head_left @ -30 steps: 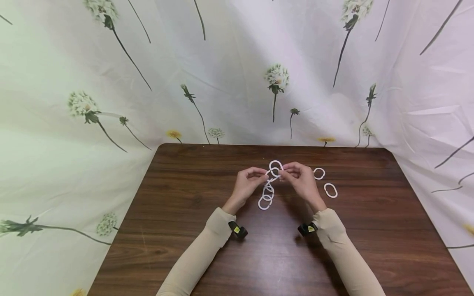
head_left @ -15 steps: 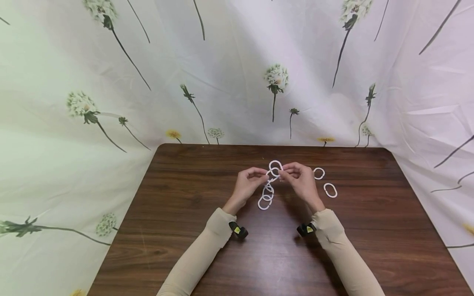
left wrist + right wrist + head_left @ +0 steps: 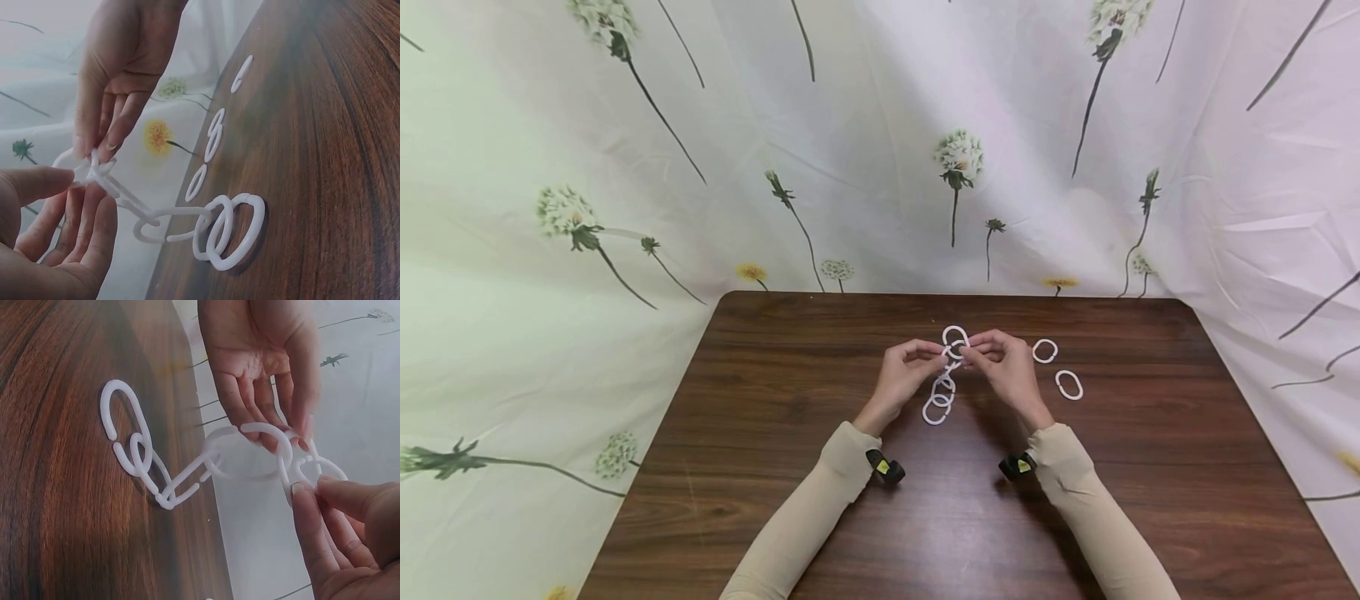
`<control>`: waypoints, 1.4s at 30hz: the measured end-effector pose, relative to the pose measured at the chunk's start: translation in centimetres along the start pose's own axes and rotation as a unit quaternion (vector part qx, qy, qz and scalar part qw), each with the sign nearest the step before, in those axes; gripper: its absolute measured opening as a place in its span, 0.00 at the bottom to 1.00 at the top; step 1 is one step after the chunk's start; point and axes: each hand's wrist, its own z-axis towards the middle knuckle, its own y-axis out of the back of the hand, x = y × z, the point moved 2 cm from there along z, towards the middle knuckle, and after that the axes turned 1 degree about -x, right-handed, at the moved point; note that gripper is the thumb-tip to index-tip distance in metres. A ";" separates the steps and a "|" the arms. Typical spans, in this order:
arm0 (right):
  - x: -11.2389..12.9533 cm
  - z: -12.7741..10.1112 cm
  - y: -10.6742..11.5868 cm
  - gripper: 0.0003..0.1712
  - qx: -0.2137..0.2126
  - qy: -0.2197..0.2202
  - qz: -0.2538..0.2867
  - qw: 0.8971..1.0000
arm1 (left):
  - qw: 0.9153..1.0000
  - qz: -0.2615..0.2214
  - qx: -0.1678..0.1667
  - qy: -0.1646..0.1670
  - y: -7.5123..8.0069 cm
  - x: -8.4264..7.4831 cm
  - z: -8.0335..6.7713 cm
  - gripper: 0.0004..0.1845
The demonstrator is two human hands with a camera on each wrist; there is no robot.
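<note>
Ring chain (image 3: 942, 392): my left hand (image 3: 901, 377) and right hand (image 3: 1009, 369) both pinch its raised top links; lower links rest on the table (image 3: 790, 400). Two loose rings (image 3: 1045, 351) lie right.

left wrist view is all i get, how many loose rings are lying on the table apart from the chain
Observer: Two show in the head view, a near ring and a far ring, both beside the right hand.
Operator: does the chain reach the table
Observer: Yes. The chain hangs from the fingers and its lowest links lie on the table.
Operator: what is the right hand doing
Observer: In the right wrist view its fingertips pinch the top ring, while the left hand holds the next link.
</note>
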 end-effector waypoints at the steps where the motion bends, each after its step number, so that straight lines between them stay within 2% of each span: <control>1: -0.2 0.1 -0.1 0.15 0.000 0.003 -0.002 1.000 | 1.000 0.001 0.001 0.000 0.0 0.0 0.0 0.12; 8: -0.4 0.3 -0.1 0.15 -0.016 0.024 -0.010 1.000 | 1.000 -0.001 0.001 -0.006 0.0 0.3 -0.2 0.13; 19: 0.0 0.7 0.2 0.16 -0.034 0.012 0.026 0.999 | 1.000 0.027 0.011 -0.006 0.2 0.4 -0.3 0.14; 23: 0.8 0.6 0.2 0.15 -0.030 0.003 0.053 0.998 | 0.999 0.035 0.019 -0.010 0.2 0.3 -0.2 0.15; 27: 2.5 0.2 0.3 0.14 -0.025 -0.003 0.059 0.998 | 0.999 0.029 0.022 -0.011 0.2 0.2 -0.2 0.15; 34: 1.7 0.7 0.6 0.16 -0.037 0.010 0.062 0.997 | 1.000 0.014 0.001 -0.015 0.5 -0.1 0.0 0.15; 36: 2.3 0.5 0.6 0.16 -0.032 0.009 0.068 0.997 | 1.000 0.013 -0.010 -0.021 0.5 -0.3 0.2 0.13; 42: 1.9 0.6 0.3 0.16 -0.022 -0.009 0.109 0.994 | 0.999 0.006 -0.031 -0.027 0.5 -0.9 0.9 0.12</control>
